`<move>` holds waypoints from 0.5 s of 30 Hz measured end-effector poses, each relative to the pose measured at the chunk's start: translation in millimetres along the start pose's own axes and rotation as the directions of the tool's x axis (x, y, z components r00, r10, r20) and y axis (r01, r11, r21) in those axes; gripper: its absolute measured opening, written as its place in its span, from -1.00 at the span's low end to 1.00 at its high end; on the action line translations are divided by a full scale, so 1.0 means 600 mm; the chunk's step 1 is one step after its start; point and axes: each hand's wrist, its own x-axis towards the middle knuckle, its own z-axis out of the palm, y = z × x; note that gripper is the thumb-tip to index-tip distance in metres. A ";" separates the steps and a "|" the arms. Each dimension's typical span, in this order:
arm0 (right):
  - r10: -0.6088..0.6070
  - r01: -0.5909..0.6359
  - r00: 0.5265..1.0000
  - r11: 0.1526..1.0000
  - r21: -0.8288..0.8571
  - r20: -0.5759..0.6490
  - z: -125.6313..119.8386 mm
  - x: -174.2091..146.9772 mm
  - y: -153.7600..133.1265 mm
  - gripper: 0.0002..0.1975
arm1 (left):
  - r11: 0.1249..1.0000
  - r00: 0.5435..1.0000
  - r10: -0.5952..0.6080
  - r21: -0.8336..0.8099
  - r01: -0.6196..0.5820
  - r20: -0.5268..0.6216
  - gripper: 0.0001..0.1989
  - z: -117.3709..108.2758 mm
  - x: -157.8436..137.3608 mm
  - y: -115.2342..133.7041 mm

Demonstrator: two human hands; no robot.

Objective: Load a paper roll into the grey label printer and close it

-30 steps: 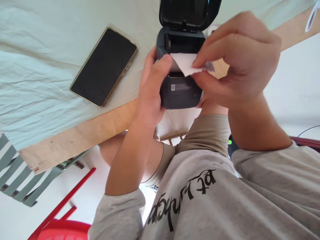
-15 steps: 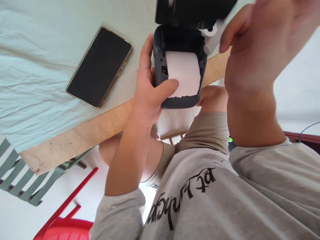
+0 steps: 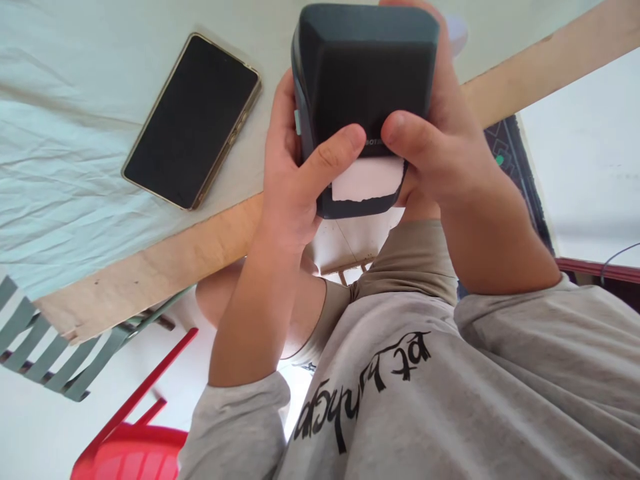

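A dark portable receipt printer point(image 3: 373, 80) is held up between both hands, its lid lowered over the body. From under the lid's near edge sticks out a white paper strip point(image 3: 367, 180) with a ragged end. My left hand point(image 3: 305, 160) wraps round the printer's left side, thumb on the lid. Gripping the right side is my right hand point(image 3: 430, 140), its thumb also on the lid near the small lettering. Whether the lid is fully latched I cannot tell. The roll inside is hidden.
A phone point(image 3: 193, 120) in a clear case lies face up on the pale cloth point(image 3: 65, 100). The wooden table edge point(image 3: 150, 267) runs below the hands. A blurred white roll point(image 3: 456, 35) is behind the right hand. A red chair point(image 3: 135, 453) stands lower left.
The printer's raised lid has come down over the paper roll. My right hand has moved left and taken hold of the printer's right side. My left thumb has shifted from paper to lid.
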 end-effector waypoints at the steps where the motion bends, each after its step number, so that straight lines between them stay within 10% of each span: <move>1: -0.002 0.000 1.000 0.999 0.043 0.027 0.000 0.002 0.006 -0.33 | 1.000 0.999 0.013 0.006 -0.013 -0.035 -0.73 0.005 -0.004 0.002; 12: -0.004 -0.016 0.995 0.979 0.204 0.096 0.001 0.010 0.014 -0.36 | 0.996 0.999 -0.022 -0.087 0.025 0.038 -0.94 -0.003 -0.003 0.005; 15: 0.024 -0.048 0.994 0.975 0.219 0.109 0.000 0.013 0.022 -0.24 | 0.994 0.995 -0.068 -0.095 0.061 -0.069 -0.70 0.005 0.000 0.014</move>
